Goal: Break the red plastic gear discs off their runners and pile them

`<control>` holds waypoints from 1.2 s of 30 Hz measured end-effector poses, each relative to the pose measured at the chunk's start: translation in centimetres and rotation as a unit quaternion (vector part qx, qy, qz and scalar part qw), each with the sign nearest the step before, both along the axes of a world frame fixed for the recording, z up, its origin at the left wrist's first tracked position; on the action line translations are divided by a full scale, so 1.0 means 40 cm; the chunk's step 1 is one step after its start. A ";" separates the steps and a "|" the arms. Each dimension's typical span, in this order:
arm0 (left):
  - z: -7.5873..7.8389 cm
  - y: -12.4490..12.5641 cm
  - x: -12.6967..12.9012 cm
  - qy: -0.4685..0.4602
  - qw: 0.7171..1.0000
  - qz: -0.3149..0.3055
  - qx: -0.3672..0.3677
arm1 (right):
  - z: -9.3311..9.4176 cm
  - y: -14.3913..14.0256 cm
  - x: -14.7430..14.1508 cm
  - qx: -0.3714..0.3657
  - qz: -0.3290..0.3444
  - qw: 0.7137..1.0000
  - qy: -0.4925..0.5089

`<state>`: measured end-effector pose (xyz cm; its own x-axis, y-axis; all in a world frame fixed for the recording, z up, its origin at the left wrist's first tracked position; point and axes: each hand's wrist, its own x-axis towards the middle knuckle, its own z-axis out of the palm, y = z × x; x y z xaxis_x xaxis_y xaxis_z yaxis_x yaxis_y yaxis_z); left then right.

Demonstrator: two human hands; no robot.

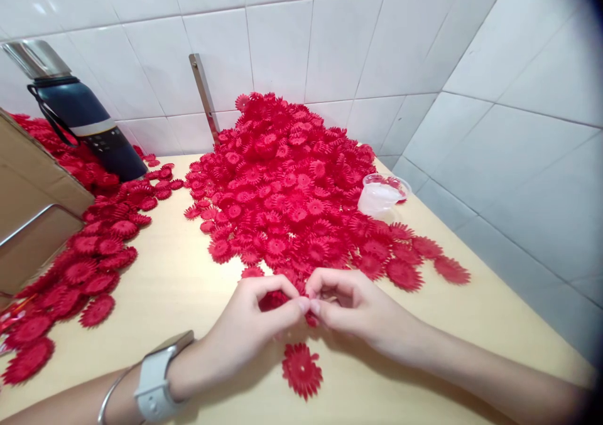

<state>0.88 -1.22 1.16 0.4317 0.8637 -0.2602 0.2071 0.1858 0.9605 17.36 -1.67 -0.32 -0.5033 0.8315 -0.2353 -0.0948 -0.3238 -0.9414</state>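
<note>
My left hand [268, 309] and my right hand [351, 302] meet at the fingertips above the table, both closed in a pinch. Between them a bit of a red flower piece [311, 319] shows below the thumbs; most of it is hidden by the fingers. More red shows through the curl of my left hand, but I cannot tell if it is held or lies behind. A single red fringed flower [302, 370] lies flat on the table just below my hands. Beyond my fingertips rises a large heap of red fringed flowers [292, 186].
A clear plastic cup [379, 198] stands tilted at the heap's right edge. Leaning at the back left is a dark blue flask [94, 120] beside a cardboard box [32, 205], with more red flowers around them. A metal strip [204, 95] leans on the tiled wall [282, 42].
</note>
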 end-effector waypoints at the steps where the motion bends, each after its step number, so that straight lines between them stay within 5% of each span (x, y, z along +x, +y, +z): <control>1: -0.001 0.001 0.000 0.002 1.000 0.001 0.001 | 0.001 -0.002 -0.001 0.003 0.003 1.000 0.000; 8: 0.001 0.027 -0.021 0.024 0.999 0.031 0.014 | -0.004 0.033 0.028 -0.019 -0.038 0.999 0.002; 15: 0.013 0.075 -0.042 0.031 0.986 0.148 0.068 | 0.020 0.091 0.083 0.033 -0.145 0.989 0.000; 21: 0.016 0.060 -0.031 0.032 0.980 0.166 0.104 | 0.028 0.059 0.053 0.060 -0.125 0.989 -0.039; 27: 0.017 0.011 -0.002 0.002 0.998 0.034 0.049 | 0.033 0.011 0.022 0.028 -0.054 0.997 -0.043; 36: 0.005 0.000 -0.003 -0.003 0.999 -0.004 0.038 | 0.044 -0.008 0.009 0.138 -0.002 0.984 -0.110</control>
